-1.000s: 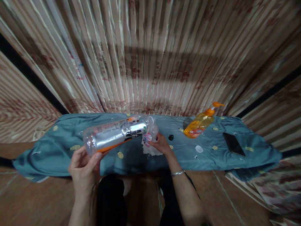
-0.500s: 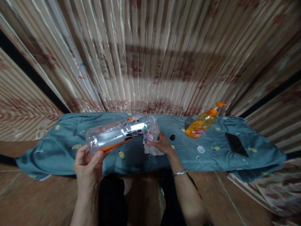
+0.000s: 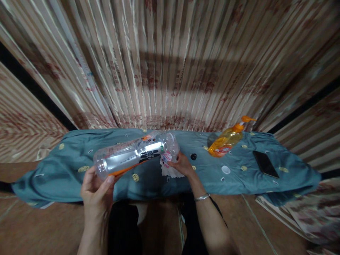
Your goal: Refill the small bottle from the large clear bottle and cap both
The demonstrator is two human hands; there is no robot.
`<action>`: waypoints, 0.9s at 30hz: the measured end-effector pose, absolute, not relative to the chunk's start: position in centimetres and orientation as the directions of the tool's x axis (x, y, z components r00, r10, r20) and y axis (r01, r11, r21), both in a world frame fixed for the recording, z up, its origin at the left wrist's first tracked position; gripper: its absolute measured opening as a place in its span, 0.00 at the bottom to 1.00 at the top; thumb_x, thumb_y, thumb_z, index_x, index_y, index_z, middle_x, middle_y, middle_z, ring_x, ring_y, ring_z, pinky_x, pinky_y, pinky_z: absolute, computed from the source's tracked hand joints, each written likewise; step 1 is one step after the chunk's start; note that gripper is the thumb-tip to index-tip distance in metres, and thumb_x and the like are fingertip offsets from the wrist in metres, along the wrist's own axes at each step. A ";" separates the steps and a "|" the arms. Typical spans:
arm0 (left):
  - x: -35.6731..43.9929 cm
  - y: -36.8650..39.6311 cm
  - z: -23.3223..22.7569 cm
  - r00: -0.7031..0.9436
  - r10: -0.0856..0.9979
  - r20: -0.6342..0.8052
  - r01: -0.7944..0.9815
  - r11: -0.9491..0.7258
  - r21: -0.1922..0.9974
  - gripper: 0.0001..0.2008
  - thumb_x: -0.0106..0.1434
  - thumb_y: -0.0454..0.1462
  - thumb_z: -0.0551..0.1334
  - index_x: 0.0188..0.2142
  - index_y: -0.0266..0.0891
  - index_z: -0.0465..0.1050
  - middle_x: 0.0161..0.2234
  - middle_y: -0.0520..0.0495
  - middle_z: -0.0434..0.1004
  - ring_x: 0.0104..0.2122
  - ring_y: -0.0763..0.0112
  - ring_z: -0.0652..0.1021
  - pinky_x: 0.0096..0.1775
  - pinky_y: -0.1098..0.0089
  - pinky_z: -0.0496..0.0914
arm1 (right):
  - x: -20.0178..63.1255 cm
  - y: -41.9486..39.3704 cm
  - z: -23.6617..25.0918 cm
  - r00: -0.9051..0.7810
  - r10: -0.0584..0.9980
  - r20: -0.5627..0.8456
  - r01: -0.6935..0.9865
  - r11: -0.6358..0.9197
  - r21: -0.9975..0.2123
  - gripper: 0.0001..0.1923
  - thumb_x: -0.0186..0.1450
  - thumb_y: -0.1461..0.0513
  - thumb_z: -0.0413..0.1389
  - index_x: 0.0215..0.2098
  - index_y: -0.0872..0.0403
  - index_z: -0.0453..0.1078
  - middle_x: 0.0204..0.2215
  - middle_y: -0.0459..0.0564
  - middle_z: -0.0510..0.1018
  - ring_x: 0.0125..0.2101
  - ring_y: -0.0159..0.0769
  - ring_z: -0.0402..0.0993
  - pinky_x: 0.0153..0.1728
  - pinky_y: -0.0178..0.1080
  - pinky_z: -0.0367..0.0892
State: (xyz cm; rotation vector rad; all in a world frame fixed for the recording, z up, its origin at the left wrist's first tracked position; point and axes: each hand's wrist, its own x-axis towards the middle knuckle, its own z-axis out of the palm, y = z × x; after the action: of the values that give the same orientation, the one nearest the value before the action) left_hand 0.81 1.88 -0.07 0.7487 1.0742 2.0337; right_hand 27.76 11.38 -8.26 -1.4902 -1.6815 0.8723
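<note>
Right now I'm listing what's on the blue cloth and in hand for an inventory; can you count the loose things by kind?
Clear plastic bottles: 2, the big bottle and a small bottle
Orange pump bottle: 1
Black phone: 1
White cap: 1
Black cap: 1
Total: 6

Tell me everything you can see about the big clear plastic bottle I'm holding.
The clear plastic bottle is large and see-through, with a silvery label, black lettering and an orange strip along its underside. It is tipped almost onto its side above the blue cloth, base toward the camera. The left hand grips the base; its mouth meets a small clear cup steadied by the right hand. No cap shows.
</note>
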 end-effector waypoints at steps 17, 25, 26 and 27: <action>0.7 1.7 0.6 -0.653 0.741 0.159 -0.237 -0.399 0.886 0.28 0.32 0.43 0.81 0.36 0.47 0.80 0.36 0.50 0.79 0.40 0.60 0.77 0.47 0.53 0.76 | 27.4 11.2 -8.2 -0.073 0.994 0.080 0.556 0.107 -0.824 0.27 0.55 0.59 0.68 0.52 0.52 0.71 0.43 0.51 0.84 0.43 0.48 0.82 0.47 0.45 0.74; 0.5 1.4 0.3 -0.674 0.726 0.137 -0.190 -0.350 0.917 0.29 0.32 0.46 0.80 0.38 0.50 0.80 0.38 0.50 0.80 0.42 0.55 0.78 0.54 0.44 0.72 | 27.3 10.9 -8.8 -0.063 0.993 0.102 0.551 0.120 -0.826 0.30 0.56 0.58 0.66 0.56 0.52 0.69 0.45 0.52 0.84 0.44 0.50 0.82 0.48 0.48 0.75; 0.5 1.3 0.3 -0.673 0.726 0.141 -0.179 -0.346 0.921 0.30 0.32 0.46 0.79 0.38 0.50 0.79 0.39 0.49 0.80 0.44 0.52 0.78 0.55 0.43 0.71 | 27.3 10.9 -8.8 -0.061 0.993 0.102 0.552 0.119 -0.826 0.30 0.56 0.57 0.66 0.56 0.52 0.69 0.44 0.53 0.84 0.44 0.51 0.82 0.48 0.49 0.75; 0.5 1.3 0.3 -0.672 0.726 0.146 -0.170 -0.344 0.924 0.30 0.32 0.46 0.79 0.39 0.51 0.79 0.40 0.48 0.80 0.46 0.49 0.78 0.56 0.41 0.69 | 27.3 10.8 -8.8 -0.061 0.993 0.104 0.551 0.120 -0.826 0.30 0.57 0.57 0.66 0.56 0.52 0.69 0.44 0.53 0.84 0.44 0.51 0.82 0.48 0.49 0.76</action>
State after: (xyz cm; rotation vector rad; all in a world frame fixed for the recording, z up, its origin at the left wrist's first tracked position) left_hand 0.53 1.34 0.31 0.7508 1.3156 2.0526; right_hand 27.27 10.81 -8.80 -1.5144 -1.7020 0.8027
